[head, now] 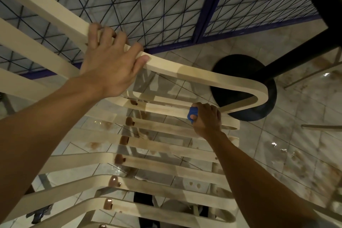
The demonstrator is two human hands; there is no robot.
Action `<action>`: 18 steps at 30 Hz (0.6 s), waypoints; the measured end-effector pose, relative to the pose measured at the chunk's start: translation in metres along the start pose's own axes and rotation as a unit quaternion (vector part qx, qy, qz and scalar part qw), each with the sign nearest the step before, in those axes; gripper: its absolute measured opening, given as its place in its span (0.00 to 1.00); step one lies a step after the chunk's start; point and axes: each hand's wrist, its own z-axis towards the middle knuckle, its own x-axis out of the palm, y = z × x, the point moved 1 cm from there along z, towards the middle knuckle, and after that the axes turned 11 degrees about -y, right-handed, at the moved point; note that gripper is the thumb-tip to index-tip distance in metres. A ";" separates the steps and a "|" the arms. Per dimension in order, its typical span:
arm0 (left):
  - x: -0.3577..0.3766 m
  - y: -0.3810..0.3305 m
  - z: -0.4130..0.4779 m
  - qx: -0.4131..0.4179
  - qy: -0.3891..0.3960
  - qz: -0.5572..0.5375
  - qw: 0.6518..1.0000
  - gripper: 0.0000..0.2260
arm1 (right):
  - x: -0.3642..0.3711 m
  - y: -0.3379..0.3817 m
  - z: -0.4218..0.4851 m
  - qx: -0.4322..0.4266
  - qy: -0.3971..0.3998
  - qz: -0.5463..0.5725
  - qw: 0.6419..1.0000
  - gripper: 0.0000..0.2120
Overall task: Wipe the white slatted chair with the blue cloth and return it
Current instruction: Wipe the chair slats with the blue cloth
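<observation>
left hand (109, 63): fingers curled over curved top rail of white slatted chair (203, 79) | right hand (206, 119): fingers bunched round blue cloth (192, 114), apparently pressed to upper slat, cloth mostly hidden | chair above tiled floor (305, 153), near black round base (266, 111)

The chair (203, 77) stands before the fence (166, 5), left of a pedestal base (240, 66).
</observation>
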 end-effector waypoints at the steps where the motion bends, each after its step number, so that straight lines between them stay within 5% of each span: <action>1: 0.000 0.000 0.000 -0.002 0.001 0.000 1.000 0.28 | 0.000 0.003 0.000 0.005 0.003 -0.008 1.000 0.21; 18: 0.001 -0.001 0.000 0.001 0.007 0.002 1.000 0.25 | 0.021 0.108 0.021 -0.012 0.040 0.029 0.999 0.20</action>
